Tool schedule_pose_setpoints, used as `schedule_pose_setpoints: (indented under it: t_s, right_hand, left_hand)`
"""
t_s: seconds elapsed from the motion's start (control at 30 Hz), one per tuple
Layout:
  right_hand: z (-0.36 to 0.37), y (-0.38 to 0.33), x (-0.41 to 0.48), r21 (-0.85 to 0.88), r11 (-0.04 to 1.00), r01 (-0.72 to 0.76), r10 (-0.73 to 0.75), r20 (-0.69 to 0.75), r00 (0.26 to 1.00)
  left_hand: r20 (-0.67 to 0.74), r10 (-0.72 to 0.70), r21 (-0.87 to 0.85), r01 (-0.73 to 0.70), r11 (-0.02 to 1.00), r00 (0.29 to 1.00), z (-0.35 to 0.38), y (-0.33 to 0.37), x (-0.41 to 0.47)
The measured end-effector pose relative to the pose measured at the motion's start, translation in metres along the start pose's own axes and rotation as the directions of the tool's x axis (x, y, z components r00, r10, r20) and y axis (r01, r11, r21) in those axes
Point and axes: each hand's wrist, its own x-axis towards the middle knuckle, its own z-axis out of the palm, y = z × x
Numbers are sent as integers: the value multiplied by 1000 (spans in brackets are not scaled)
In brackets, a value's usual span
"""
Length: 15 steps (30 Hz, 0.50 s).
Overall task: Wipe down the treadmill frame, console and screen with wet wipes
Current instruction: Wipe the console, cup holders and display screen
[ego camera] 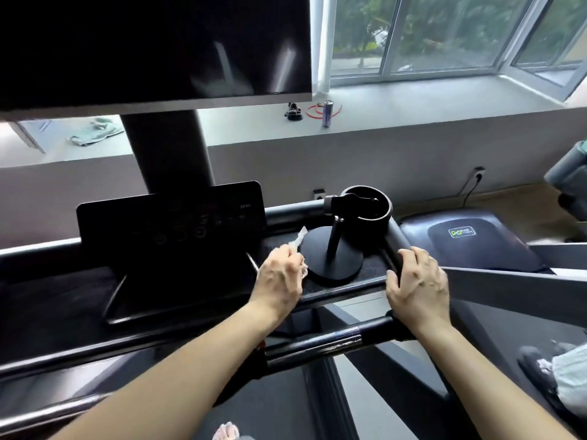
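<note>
- your left hand [279, 276] has its fingers [287, 254] curled tight around a crumpled white wet wipe [300, 238], one end poking up past the knuckles and a bit more showing on the hand's right side
- the wipe sits right at the left edge of the small black stand with a round flat base [330, 265], which is parked in the dark tray on the right side of the treadmill console; can't tell if the wipe actually touches the base
- your right hand [416, 281] is clamped on the black tubular treadmill frame [395, 239] at the tray's right corner, fingers wrapped over the top, thumb along the near edge
- just behind the stand there's a black ring-shaped cup holder [371, 223], and the stand's clamp head hangs over it
- left of your left hand is the flat black console panel [171, 217] with faint round buttons, tilted up
- above that, the big dark glossy screen [152, 49] on its thick black post, showing only reflections
- under your wrists runs a black and chrome grip bar [317, 341]
- further back on the pale window sill [413, 103]: a purple can [327, 113] standing upright, a red looped cord [313, 111] right beside it, and a pale green cloth [95, 134] way off to the left
</note>
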Motion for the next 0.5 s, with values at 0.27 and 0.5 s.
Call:
schedule_pose_setpoints:
  t_s: [0.27,0.5]
  right_hand:
    - [2,1,-2,14,1000,27,-26,-66,997]
    - [5,-2,-1,-52,999,15,-17,-40,999]
  left_hand:
    - [-72,222,416,-173,893,972,-3,-32,21]
    - [-45,162,236,-147,960,986,8,-10,46]
